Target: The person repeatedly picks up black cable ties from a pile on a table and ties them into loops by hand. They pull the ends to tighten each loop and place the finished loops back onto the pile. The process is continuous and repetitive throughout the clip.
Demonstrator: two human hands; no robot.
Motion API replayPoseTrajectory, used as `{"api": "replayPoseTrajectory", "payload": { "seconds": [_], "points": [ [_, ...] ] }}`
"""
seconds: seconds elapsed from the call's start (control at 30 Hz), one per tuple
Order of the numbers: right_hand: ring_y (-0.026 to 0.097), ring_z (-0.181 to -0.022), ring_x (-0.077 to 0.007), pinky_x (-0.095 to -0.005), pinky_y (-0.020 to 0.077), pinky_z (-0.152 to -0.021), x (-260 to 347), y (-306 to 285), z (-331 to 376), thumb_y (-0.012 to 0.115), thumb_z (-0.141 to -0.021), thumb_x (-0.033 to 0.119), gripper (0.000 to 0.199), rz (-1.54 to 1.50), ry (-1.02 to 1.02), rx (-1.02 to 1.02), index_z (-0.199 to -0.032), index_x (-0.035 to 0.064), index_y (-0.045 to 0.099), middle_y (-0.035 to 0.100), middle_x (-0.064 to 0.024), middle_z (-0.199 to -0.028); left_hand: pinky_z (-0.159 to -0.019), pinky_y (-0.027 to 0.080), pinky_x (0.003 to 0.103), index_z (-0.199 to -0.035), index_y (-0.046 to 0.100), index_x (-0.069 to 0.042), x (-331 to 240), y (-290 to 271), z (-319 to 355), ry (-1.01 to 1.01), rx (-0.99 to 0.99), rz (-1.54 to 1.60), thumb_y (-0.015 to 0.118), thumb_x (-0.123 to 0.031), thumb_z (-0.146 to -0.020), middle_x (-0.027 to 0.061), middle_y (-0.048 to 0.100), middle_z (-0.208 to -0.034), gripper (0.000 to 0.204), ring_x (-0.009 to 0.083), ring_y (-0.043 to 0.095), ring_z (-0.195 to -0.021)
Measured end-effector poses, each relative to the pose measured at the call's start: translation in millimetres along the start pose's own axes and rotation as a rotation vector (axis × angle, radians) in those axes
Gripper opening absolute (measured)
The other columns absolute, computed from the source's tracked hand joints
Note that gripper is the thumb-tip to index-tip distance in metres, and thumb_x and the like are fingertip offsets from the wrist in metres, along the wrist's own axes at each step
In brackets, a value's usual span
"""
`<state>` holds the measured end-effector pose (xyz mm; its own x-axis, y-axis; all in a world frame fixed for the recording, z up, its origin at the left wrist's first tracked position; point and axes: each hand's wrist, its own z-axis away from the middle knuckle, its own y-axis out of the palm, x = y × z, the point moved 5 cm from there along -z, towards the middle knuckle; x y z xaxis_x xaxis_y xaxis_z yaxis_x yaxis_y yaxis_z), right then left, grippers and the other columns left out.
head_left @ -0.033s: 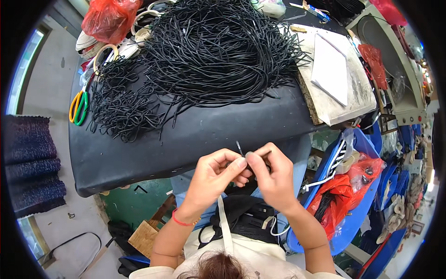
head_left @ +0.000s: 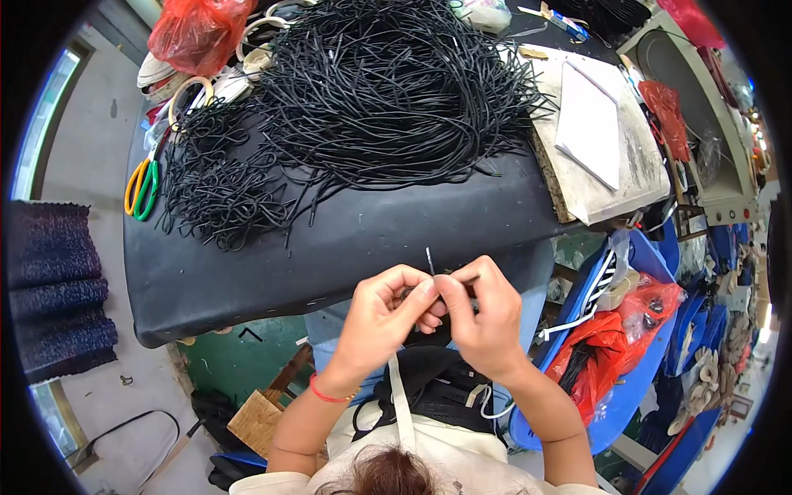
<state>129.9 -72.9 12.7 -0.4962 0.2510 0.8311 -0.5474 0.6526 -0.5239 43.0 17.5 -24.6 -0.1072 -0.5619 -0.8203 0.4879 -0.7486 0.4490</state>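
Observation:
Over the near edge of the black-covered table (head_left: 371, 223), both hands meet at a thin black lace (head_left: 431, 262), whose pale-tipped end points up between the thumbs. My left hand (head_left: 386, 309) pinches it with thumb and fingers, a red bracelet round the wrist. Pressed against the left fingertips, my right hand (head_left: 485, 309) is closed on the same lace. Most of what lies between the fingers is hidden. A big heap of black laces (head_left: 396, 91) covers the table's far side, and a smaller tangled pile of laces (head_left: 223, 198) lies left of it.
Scissors (head_left: 142, 190) with green and yellow handles lie at the table's left edge. A pale board (head_left: 635, 157) carries white paper (head_left: 587, 124) at the right. Beside my right arm stands a blue tub (head_left: 528, 425) holding red plastic bags (head_left: 606, 338).
The lace's tip has swung slightly right and stands more upright above the thumbs, showing a little more of its end. Both hands keep their grip in nearly the same place.

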Motion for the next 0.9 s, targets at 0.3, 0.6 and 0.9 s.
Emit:
{"api": "replayPoseTrajectory", "payload": {
  "seconds": [0.3,0.6,0.9],
  "points": [
    [0.054,-0.075,-0.0079,-0.0208,0.0421,-0.066,-38.8,24.1,-18.9,0.043,-0.094,0.031,0.035,-0.764,0.507,0.254,-0.092,0.0002,0.059,0.058,-0.0032,-0.079,-0.068,0.052,0.024,-0.100,0.057,0.007,-18.1,-19.9,5.6,0.179,-0.238,-0.034,0.049,-0.014,-0.092,0.0124,0.064,-0.085,0.023,0.0127,0.061,-0.074],
    [0.053,-0.075,-0.0055,-0.0203,0.0439,-0.069,-21.3,30.2,-15.9,0.062,-0.084,0.012,0.016,-0.798,0.509,0.385,-0.094,0.0000,0.060,0.060,-0.0012,-0.082,-0.069,0.052,0.023,-0.103,0.058,0.006,-11.9,-26.2,9.5,0.239,-0.213,0.054,0.059,-0.005,-0.085,0.0086,0.062,-0.085,0.020,0.0110,0.060,-0.075],
    [0.055,-0.080,-0.0056,-0.0207,0.0450,-0.072,-17.4,33.8,-12.1,0.055,-0.086,0.005,0.013,-0.763,0.422,0.338,-0.095,-0.0030,0.059,0.062,-0.0039,-0.087,-0.066,0.052,0.021,-0.097,0.059,0.005,-9.3,-28.9,8.7,0.242,-0.270,0.084,0.060,-0.005,-0.085,0.0066,0.062,-0.083,0.016,0.0091,0.060,-0.072]
  ]
}}
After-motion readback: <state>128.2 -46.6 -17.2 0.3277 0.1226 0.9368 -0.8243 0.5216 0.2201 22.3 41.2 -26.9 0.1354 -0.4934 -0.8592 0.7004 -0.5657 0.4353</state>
